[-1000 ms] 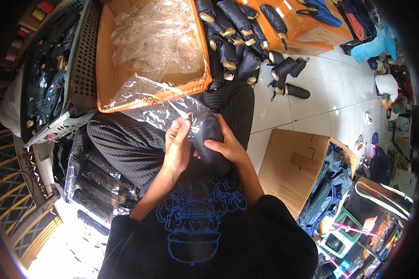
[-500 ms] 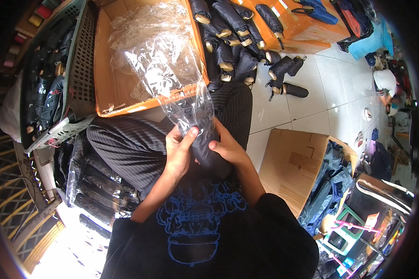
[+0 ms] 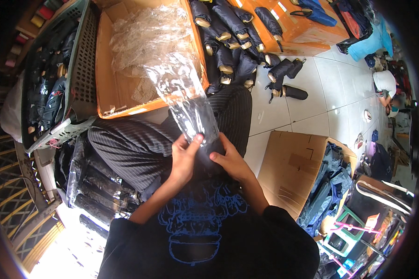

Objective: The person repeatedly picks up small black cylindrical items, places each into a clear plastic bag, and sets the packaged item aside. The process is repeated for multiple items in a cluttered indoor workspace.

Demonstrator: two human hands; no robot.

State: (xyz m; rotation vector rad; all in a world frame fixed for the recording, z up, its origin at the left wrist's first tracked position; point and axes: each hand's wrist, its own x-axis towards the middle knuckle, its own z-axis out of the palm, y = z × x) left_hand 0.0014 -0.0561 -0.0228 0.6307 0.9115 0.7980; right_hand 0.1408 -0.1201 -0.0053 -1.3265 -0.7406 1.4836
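Observation:
A black folded umbrella (image 3: pixel 208 158) lies between my two hands in front of my shirt, its lower end hard to tell from the dark cloth. Clear plastic sleeve (image 3: pixel 194 111) stretches from my hands up over the edge of an open carton. My left hand (image 3: pixel 185 156) is closed, its thumb pressing the near end of the sleeve against the umbrella. On the other side, my right hand (image 3: pixel 230 160) grips the umbrella, thumb on top and fingers beneath. How far the umbrella sits inside the sleeve I cannot tell.
Loose clear sleeves fill the orange-edged carton (image 3: pixel 151 109). Black folded umbrellas (image 3: pixel 226 60) are piled right of it, several on the tiles. A grey basket (image 3: pixel 84 69) of umbrellas stands left. Wrapped umbrellas (image 3: pixel 97 195) lie by my left knee; a brown box (image 3: pixel 284 172) holds blue ones.
Both hands have come slightly nearer my body with the umbrella. The plastic sleeve has been drawn toward me and lies flatter, its far end lower over the carton.

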